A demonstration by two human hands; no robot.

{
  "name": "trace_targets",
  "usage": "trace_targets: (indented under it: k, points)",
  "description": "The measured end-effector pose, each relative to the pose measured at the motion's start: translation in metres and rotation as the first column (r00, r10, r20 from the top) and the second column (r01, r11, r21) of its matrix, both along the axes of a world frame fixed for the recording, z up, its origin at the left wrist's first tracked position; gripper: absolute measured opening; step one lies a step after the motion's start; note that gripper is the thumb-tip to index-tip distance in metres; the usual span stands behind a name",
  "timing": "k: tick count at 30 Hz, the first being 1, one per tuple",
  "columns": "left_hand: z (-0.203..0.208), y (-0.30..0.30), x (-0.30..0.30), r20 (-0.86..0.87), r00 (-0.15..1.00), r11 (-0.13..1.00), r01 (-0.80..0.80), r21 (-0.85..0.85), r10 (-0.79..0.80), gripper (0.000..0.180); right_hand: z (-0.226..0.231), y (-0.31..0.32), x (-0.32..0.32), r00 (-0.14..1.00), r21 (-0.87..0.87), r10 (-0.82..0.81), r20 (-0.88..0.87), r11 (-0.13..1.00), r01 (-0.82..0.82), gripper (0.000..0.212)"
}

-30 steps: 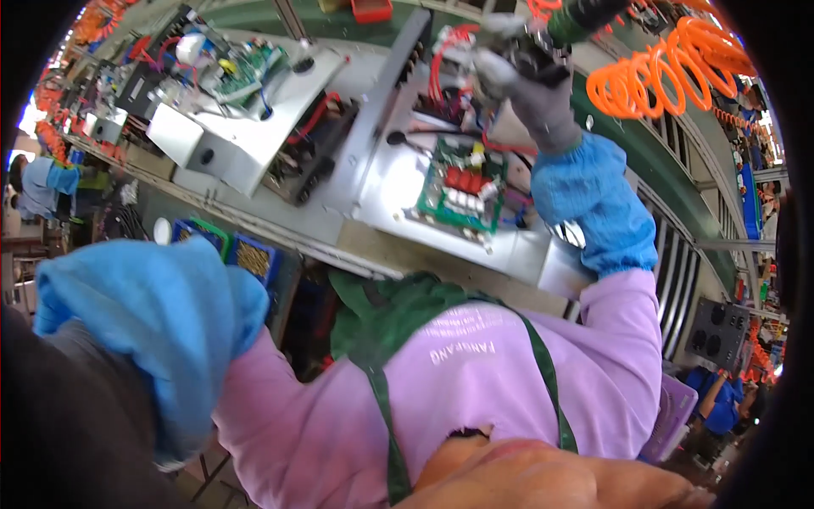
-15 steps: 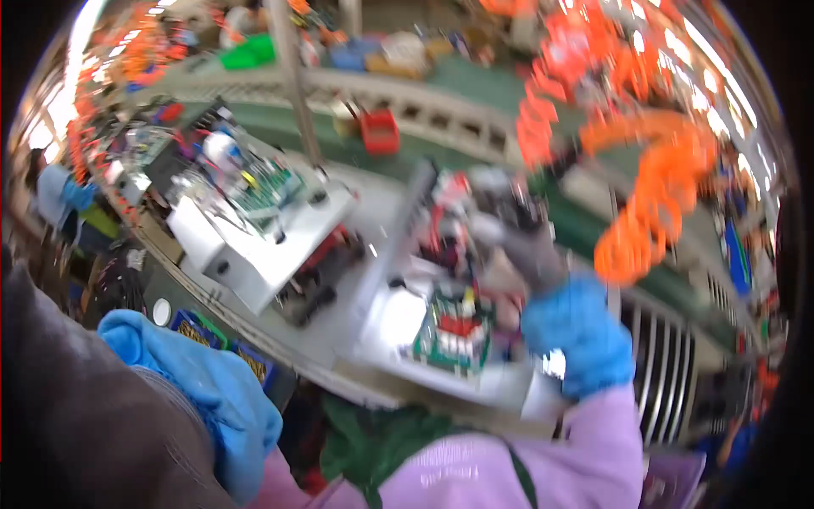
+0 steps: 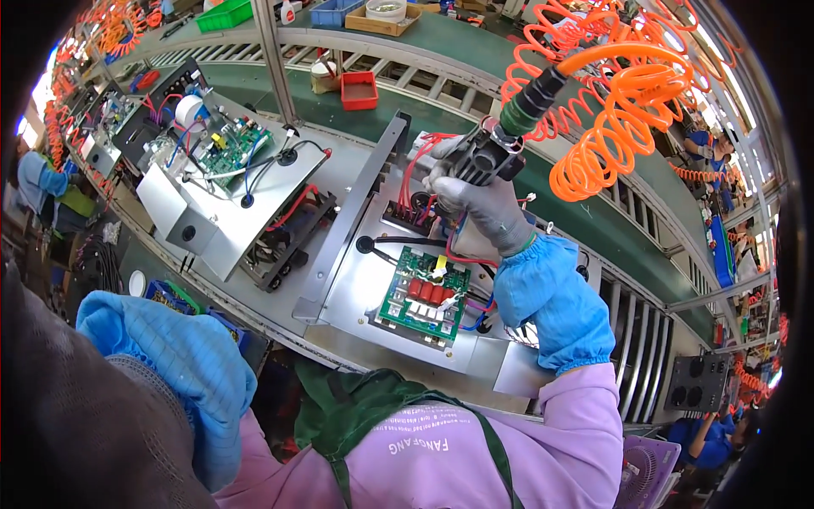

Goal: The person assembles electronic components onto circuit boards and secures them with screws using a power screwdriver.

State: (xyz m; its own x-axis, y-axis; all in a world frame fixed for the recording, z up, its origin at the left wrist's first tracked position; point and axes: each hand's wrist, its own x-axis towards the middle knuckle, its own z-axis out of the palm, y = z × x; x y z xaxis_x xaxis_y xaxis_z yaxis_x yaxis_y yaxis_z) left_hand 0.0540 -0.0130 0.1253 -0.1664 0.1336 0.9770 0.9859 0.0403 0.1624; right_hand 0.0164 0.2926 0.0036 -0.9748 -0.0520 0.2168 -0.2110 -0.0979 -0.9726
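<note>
My right hand (image 3: pixel 487 208), in a grey glove and blue oversleeve, is wrapped round an air screwdriver (image 3: pixel 517 119) with a black body and green collar. A coiled orange hose (image 3: pixel 632 102) runs from its top. Below the tool lies a metal chassis (image 3: pixel 348 297) with red wires (image 3: pixel 411 170) and a green circuit board (image 3: pixel 424 297) bearing a row of red parts. My left hand (image 3: pixel 76 416) is raised very close at the lower left, in a dark grey glove; its fingers are out of sight. A blue oversleeve (image 3: pixel 182 365) covers that forearm.
A second metal unit (image 3: pixel 229 229) with a board and wires stands to the left. Beyond runs a green conveyor with rollers (image 3: pixel 411 72), and a red bin (image 3: pixel 359 91) by a post (image 3: pixel 275 68). Metal rollers (image 3: pixel 644 356) lie at right. Other people work at the far left and right.
The view has shifted and cleared from a blur. My right hand, with the screwdriver, appears higher and further left over the chassis. My left hand stays close at the lower left.
</note>
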Motion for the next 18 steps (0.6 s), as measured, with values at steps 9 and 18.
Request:
trace_targets:
  k: [9,18]
  points:
    - [0.001,-0.029,0.019,0.054,0.967,0.969,-0.246,-0.038,0.248,0.052,0.000,-0.007,-0.005,1.000,-0.107,0.009,-0.012,0.994,-0.010,0.031]
    - [-0.231,-0.111,0.076,0.849,0.196,0.845,-0.343,-0.410,0.491,0.034,0.001,-0.012,0.010,0.982,-0.006,-0.150,-0.111,0.989,0.150,0.029]
